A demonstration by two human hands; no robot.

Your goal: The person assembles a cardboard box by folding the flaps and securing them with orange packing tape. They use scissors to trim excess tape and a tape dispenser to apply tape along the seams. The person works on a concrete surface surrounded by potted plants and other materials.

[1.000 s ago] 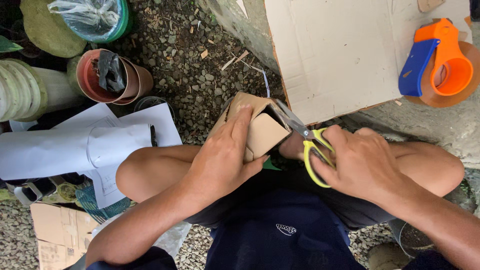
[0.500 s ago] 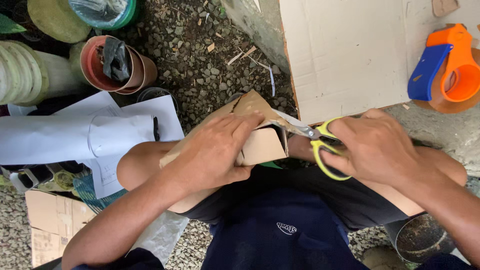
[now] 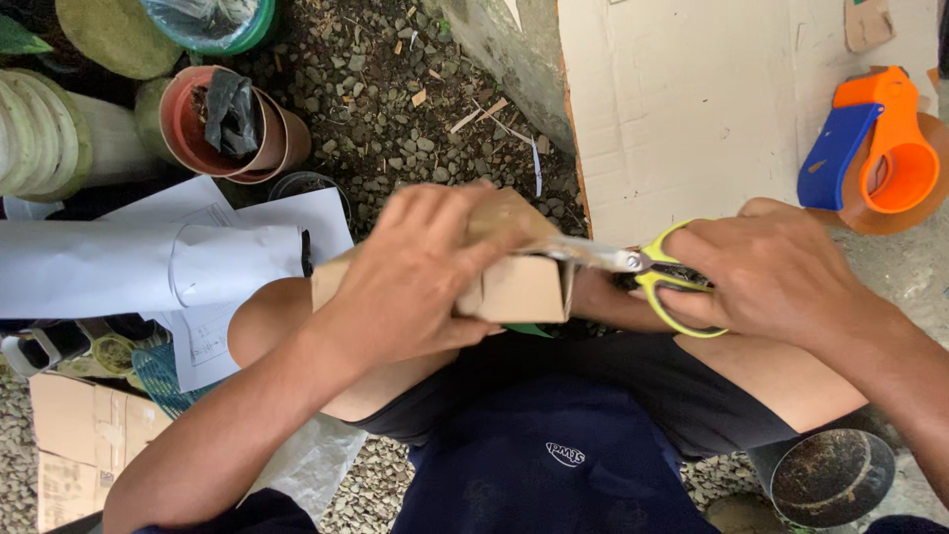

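Gripping a folded cardboard piece [image 3: 519, 287] steady over the lap, the left hand [image 3: 415, 272] braces it while the right hand [image 3: 771, 272], fingers closed through yellow-handled scissors [image 3: 643, 272], cuts it.

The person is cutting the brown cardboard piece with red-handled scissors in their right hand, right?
Not quite: the scissors have yellow-green handles, not red. The head view shows the right hand gripping them, their metal blades at the folded brown cardboard piece, which the left hand holds over the knees.
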